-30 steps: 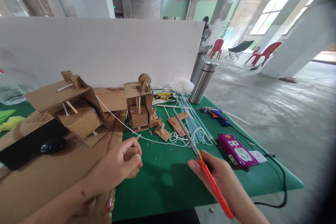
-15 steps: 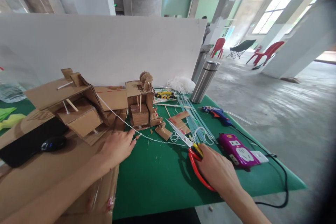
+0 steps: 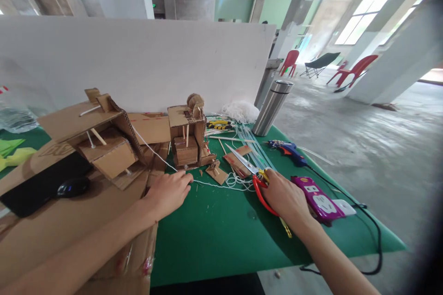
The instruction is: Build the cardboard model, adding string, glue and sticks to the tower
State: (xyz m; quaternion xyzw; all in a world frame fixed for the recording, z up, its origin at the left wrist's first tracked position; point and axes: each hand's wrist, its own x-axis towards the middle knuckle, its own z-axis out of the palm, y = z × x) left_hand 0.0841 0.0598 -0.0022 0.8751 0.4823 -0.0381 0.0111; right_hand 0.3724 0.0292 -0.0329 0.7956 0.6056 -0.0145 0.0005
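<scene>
- The white string (image 3: 207, 184) runs from the big cardboard model (image 3: 100, 140) down across the green bench (image 3: 214, 235) into a loose tangle by the scissor blades. A moment ago the left hand (image 3: 171, 191) was up off the bench, closed round a small cardboard scrap; now it is flat down at the string, fingers (image 3: 185, 179) stretched forward, tips touching or just beside the line. I can't tell whether they pinch it.
- The scissors (image 3: 254, 176) have come down as well. A second ago they were raised with blades pointing away; now they lie low on the bench, blades parted, tips near the string's coils.
- The right hand (image 3: 285, 198) covers the red handles, its fingers curled about them in a grasp.
- By my reading, the work has moved from holding cardboard to dealing with the string, hand and blades closing on it from either side.
- Just beyond stands the small cardboard tower (image 3: 187, 136). Farther right lie a blue glue gun (image 3: 287, 150) and a purple power strip (image 3: 316, 196), and a steel flask (image 3: 272, 108) stands by the white board.
</scene>
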